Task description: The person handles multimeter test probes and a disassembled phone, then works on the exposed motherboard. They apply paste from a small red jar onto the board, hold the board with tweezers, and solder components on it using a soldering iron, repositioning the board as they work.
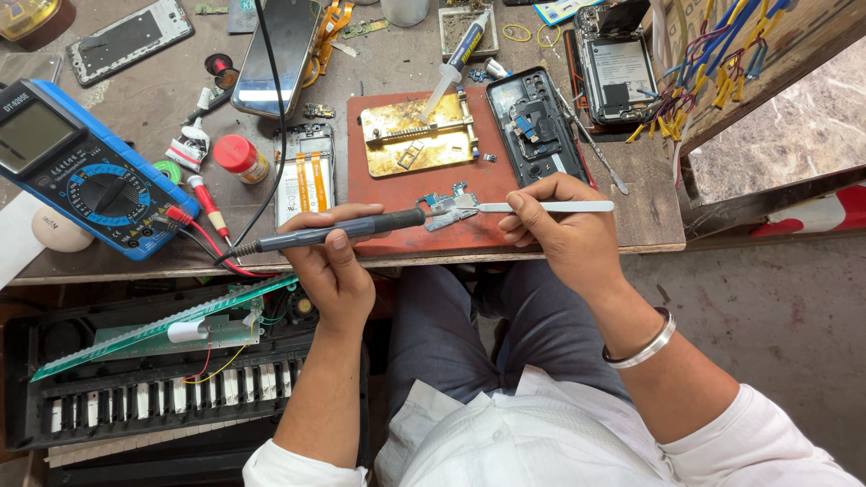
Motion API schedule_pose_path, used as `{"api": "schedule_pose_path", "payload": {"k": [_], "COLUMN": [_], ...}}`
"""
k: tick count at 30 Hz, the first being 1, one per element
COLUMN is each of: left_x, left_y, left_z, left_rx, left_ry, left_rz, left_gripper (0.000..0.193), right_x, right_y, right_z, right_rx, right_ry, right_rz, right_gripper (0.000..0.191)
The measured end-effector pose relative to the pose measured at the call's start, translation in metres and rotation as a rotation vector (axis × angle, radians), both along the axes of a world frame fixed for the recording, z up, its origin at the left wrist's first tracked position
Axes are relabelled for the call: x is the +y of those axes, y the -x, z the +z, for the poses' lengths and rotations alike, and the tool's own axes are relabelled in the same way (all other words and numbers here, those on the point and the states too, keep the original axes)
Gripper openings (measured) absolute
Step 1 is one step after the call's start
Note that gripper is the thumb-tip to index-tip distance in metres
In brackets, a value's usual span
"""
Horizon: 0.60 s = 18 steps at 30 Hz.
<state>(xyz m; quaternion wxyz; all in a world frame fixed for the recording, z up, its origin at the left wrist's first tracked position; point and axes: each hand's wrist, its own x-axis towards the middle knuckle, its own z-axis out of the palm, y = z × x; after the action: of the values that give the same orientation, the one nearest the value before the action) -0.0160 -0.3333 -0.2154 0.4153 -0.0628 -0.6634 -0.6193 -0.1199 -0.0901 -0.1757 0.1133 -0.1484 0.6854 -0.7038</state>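
Left hand (334, 261) gripping soldering iron (338, 231), tip on small circuit board (445, 209) lying on red mat (397, 203). Right hand (552, 225) pinching tweezers (541, 206) on same board. Blue multimeter (77, 162) far left; red-capped pot (240, 157) between.

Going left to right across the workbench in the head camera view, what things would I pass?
Blue multimeter → red-capped small bottle → left hand holding a soldering iron → small circuit board on the red mat → right hand holding tweezers → bundle of coloured wires.
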Motion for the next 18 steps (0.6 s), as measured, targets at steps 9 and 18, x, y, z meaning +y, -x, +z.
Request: {"api": "schedule_pose_path", "payload": {"k": [9,18], "left_x": [0.0007,0.0002], "left_y": [-0.0011,-0.0006], "left_z": [0.0013,-0.0001], "left_rx": [-0.012,0.015], "left_ry": [-0.037,-0.037], "left_rz": [-0.029,0.011], "left_gripper": [0.031,0.032], "right_x": [0.0001,-0.0004], "right_y": [-0.0009,-0.0013], "right_z": [0.0007,0.0008], "right_rx": [0.012,0.012], "right_ry": [-0.029,-0.017], "right_rz": [0.005,0.005], "right_gripper": [0.017,0.017]}}
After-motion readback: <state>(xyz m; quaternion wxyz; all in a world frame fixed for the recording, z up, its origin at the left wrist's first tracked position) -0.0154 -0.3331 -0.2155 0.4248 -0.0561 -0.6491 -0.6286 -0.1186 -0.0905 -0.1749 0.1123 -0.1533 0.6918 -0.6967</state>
